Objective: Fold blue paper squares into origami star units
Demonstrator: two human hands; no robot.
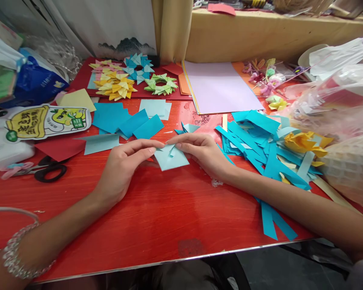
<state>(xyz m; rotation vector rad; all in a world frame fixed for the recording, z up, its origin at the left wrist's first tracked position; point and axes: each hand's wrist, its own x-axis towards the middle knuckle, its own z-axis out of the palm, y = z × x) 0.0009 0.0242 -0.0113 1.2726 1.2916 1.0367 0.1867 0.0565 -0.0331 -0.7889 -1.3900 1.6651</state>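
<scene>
A small pale-blue piece of folded paper is held just above the red table, with creased flaps along its top. My left hand pinches its upper left corner between thumb and fingers. On the other side, my right hand grips the upper right corner, thumb below and fingers over the top. Right behind the hands lies a small folded blue paper piece. Blue paper squares and a pale-blue sheet rest beyond my left hand.
Cut blue paper strips heap on the right, some under my right forearm. Black-handled scissors lie at left. Folded paper rings and a stack of coloured sheets are at the back. A plastic bag stands far right.
</scene>
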